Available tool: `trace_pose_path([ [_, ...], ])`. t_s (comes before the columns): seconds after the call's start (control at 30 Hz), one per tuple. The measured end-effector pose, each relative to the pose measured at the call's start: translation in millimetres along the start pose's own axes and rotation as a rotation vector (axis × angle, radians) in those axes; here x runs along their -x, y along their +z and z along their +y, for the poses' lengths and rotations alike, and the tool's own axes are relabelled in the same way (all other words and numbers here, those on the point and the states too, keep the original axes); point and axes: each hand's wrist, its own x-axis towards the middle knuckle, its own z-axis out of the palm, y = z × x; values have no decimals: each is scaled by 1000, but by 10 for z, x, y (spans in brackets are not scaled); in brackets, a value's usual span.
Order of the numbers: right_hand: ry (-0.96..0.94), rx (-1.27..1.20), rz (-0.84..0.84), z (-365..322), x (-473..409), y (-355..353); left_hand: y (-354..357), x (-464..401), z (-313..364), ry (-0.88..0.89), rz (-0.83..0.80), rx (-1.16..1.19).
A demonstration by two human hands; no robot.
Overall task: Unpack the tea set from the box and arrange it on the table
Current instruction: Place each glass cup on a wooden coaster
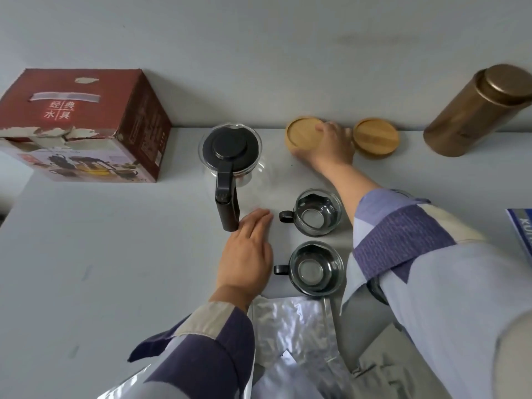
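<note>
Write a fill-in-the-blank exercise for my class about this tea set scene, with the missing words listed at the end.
1. The right hand rests on a round wooden ____.
2. The number of glass cups with dark handles in front of the person is ____.
3. The glass teapot has a lid coloured ____.
4. The red box stands to the ____ of the teapot.

Missing words: coaster; two; black; left

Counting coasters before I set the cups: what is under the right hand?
The right hand rests on a wooden coaster; its right part is covered. A second coaster lies beside it. Anything else beneath the palm is hidden.
</note>
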Motion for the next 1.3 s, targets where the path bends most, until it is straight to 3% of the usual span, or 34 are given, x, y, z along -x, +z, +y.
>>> trace_pose_path([
  [0.23,-15,-155,-147,143,183,-314,-26,4,35,-18,-4,-5],
  [0.43,-191,16,-237,394,370,-549,-10,17,30,-16,12,-2],
  [0.83,-218,58,-473,507,417,-469,64,20,71,-18,20,-5],
  [1.07,-236,20,-514,499,469,-471,59,27,56,-5,28,-1],
  [1.2,-314,144,-460,387,493,-653,48,28,41,-4,30,-3],
  [1.3,-304,80,-434,280,623,-867,36,23,24,-12,29,-11],
])
